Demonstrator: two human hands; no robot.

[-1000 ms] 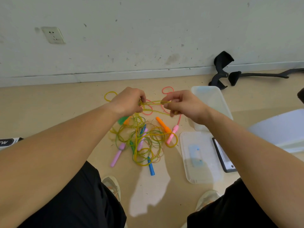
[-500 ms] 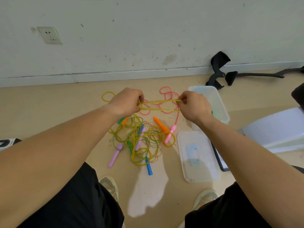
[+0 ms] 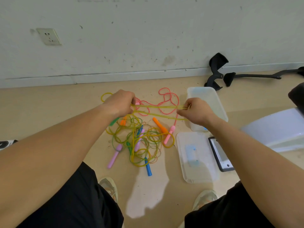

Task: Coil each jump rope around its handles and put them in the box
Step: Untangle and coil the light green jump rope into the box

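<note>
My left hand (image 3: 120,103) and my right hand (image 3: 195,111) each grip an end of a bundle of yellow rope strands (image 3: 158,107), stretched taut between them above the floor. Below lies a tangle of yellow and green ropes (image 3: 139,139) with orange (image 3: 159,125), pink (image 3: 168,135), purple (image 3: 114,155), blue (image 3: 148,167) and green (image 3: 114,121) handles. A pink rope (image 3: 169,97) loops on the floor behind. The clear plastic box (image 3: 213,99) stands open just beyond my right hand.
The box lid (image 3: 195,157) lies flat on the floor at the right, a dark tablet-like device (image 3: 220,155) beside it. A white curved object (image 3: 276,129) sits far right. Black chair parts (image 3: 217,69) lie by the wall. My shoes (image 3: 109,188) are at the bottom.
My hands have pulled apart, the right one moving rightward toward the box, so the yellow strands between them are now longer and taut.
</note>
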